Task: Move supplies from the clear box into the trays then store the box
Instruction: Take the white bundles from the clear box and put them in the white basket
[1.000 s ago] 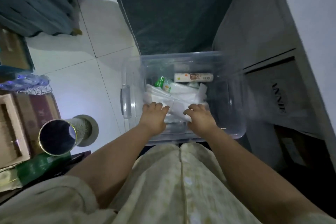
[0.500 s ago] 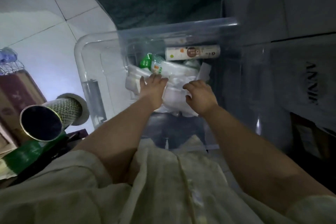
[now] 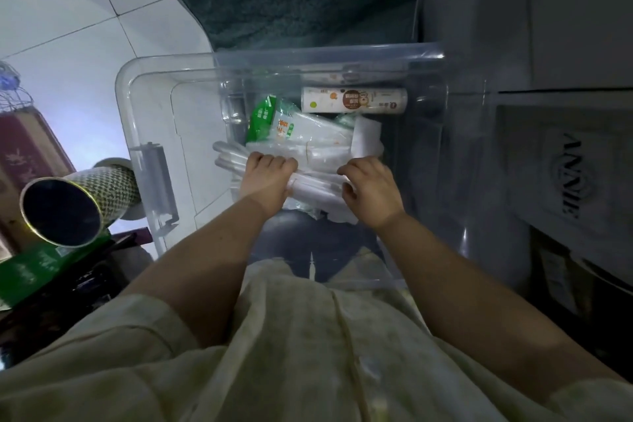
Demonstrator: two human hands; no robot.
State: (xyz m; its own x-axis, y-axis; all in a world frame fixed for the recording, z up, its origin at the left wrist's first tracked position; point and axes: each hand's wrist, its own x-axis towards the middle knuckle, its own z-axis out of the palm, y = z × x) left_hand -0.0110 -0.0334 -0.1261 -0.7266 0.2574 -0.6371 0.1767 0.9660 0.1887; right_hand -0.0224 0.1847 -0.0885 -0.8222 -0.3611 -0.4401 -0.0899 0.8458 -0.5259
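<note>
Hands both grip one bundle [image 3: 318, 181] of clear plastic packets inside the box [image 3: 154, 120]: left hand [image 3: 265, 178] clamped on its left end, right hand [image 3: 371, 190] on its right. Bundle's long axis runs left-right, equally near both.

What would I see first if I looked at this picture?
First you would see two bare hands, the left hand and the right hand, both reaching into a big clear box in the middle and gripping a bundle of clear plastic packets. Behind them, at the far end of the box, lies a white tube with an orange label next to a green packet. Off to the left, a shiny open tin lies on its side.
</note>
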